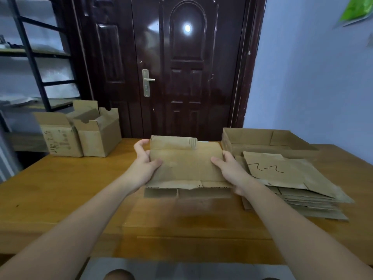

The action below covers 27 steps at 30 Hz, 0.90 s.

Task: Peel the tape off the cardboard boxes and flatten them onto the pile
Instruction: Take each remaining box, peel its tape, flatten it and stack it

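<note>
You are holding a flattened cardboard box [186,166] between both hands, above the middle of the wooden table [60,188]. Your left hand [144,162] grips its left edge, thumb laid across the top face and fingers curled round the far left corner. Your right hand [230,168] grips the right edge in the same way, thumb on top and the remaining fingers hidden beneath the board. The box lies nearly flat, its near flaps hanging just above the tabletop, and one far flap [173,142] is rolled back toward you along the far edge. Just to the right of your right hand sits the pile of flattened boxes [298,190], fanned out unevenly, its top sheet [282,170] bearing a dark scribbled mark. Beyond the pile, at the far right of the table, stands an open shallow box [262,138]. At the far left of the table two upright boxes wait with their flaps raised: a printed box [60,142] and, touching it on its right, a plain box [99,136]. Behind the table is a dark door [187,67], with a black metal shelf [30,53] to its left.
</note>
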{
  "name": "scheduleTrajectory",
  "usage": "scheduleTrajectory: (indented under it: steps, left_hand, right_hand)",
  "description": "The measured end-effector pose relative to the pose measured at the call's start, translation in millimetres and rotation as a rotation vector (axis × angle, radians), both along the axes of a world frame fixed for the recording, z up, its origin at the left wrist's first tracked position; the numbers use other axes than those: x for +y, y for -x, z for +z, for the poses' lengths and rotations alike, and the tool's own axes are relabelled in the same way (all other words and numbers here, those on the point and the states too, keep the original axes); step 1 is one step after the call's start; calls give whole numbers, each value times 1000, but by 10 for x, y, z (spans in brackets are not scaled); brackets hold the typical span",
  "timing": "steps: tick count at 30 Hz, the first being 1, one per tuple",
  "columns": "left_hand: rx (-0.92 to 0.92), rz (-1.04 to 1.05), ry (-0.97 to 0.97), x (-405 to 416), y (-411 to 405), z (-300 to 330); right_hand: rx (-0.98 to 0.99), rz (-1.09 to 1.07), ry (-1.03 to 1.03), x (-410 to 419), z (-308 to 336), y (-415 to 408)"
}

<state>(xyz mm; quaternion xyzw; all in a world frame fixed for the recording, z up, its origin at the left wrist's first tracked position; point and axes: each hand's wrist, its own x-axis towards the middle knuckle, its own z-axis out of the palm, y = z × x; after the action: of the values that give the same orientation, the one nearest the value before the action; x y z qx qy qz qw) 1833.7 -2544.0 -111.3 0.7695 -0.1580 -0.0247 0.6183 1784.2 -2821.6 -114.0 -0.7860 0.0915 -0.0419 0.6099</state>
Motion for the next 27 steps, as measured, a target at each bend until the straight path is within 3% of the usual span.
scheduleTrajectory:
  steps: [3,6,10,13,17,27]
  left_hand:
    - [-8,-1,-32,4,30,13]
    - [124,-52,-74,15,95,-48]
    - [139,-123,-515,110,39,-253]
    - [176,-136,-639,131,-3,-327]
    - [225,-181,-820,85,-29,-405]
    - [286,-213,-973,-124,-78,-386]
  right_hand:
    - [0,-6,13,21,-1,-20]
    - [-6,53,50,37,-72,5]
    - [101,196,152,-25,-230,11]
    - [257,354,298,-65,-268,19]
    - [346,385,479,-3,-287,-3]
    - [361,352,625,16,-476,-40]
